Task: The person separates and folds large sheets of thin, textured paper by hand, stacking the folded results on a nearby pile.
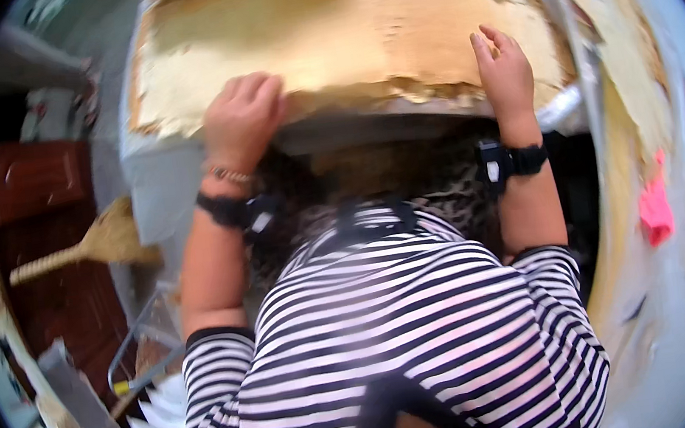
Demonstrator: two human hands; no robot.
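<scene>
A wide stack of thin, pale yellow sheets (321,37) with ragged, torn edges lies in front of me. My left hand (243,111) is over its near edge, left of the middle, with the fingers curled in. Whether a sheet edge is inside those fingers is hidden. Farther right, my right hand (504,66) hovers over or rests on the sheets, and I cannot tell which. Its thumb and fingers are bent a little and apart, with nothing seen between them. Both wrists wear black straps.
Left of the stack are a straw hand broom (107,243) and a dark red cabinet (39,178). A metal-framed stand (139,333) is lower left. At right, more yellow sheet material (624,34) hangs over plastic film, near a pink cloth (655,210).
</scene>
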